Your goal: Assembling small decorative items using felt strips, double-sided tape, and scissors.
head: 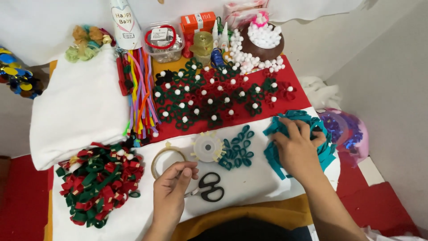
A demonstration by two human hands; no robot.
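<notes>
Left hand: the left hand [171, 189] hovers low at centre, fingers curled in with thumb against fingertips, pinched shut; whether anything small sits in the pinch, I cannot tell.
Right hand: the right hand [296, 149] lies spread, palm down, on the heap of teal felt strips [285, 127] at the right edge of the white cloth [249, 183], pressing it and not closed around it.
Scissors: the black-handled scissors [209, 187] lie flat just right of the left hand, touching or nearly so.
Tape: a thin tape ring [167, 160] lies just above the left hand; beside it a clear tape spool [207, 147] has short pieces stuck round its rim.
Teal loops: a small cluster of teal loops [238, 149] sits between spool and teal heap.
Packages: up at the back, an orange box [197, 21], a clear tub with a red ring on its lid [162, 42], a white paper cone with a printed label [124, 24].
Back right: a brown bowl of white pompoms [263, 42], more pompoms spilled around it.
Middle: red and green felt flowers with white centres [214, 96] spread on the red cloth [292, 73].
Left side: a bundle of coloured pipe cleaners [141, 89], and a pile of red and green loops [100, 183] near the lower left.
Open room: bare white cloth below the scissors and toward the near edge; the far half is crowded.
</notes>
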